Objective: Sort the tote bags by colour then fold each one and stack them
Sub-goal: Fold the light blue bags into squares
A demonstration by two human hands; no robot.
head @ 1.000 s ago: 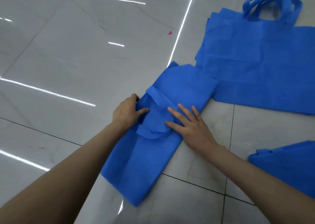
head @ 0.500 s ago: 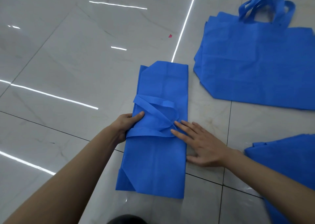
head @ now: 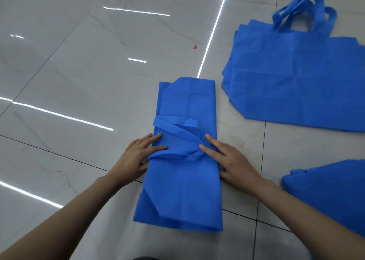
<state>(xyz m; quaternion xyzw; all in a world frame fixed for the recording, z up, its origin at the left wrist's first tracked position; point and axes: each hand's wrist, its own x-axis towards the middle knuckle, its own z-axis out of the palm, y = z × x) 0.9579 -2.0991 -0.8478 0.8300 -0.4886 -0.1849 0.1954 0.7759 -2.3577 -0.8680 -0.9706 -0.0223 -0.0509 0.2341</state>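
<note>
Swung folded tote bag [head: 183, 182] from diagonal to square-on; lies now as long strip on floor [head: 79, 85], straight ahead, clear of unfolded blue pile [head: 296, 77] at right. Released earlier pinch at left edge: left grip [head: 136, 159] spread flat there, right grip [head: 229, 160] spread flat on right edge, pinning tucked handles [head: 173, 128]. Looks ready for crosswise fold, then stacking.

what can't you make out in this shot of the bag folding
Head view only.
Flat pile: number of bags, top one covers the rest.
Bag at lower right: cut off by the right edge.
Pink scrap: too small to identify.
Dark shape: cut off by the bottom edge.
</note>
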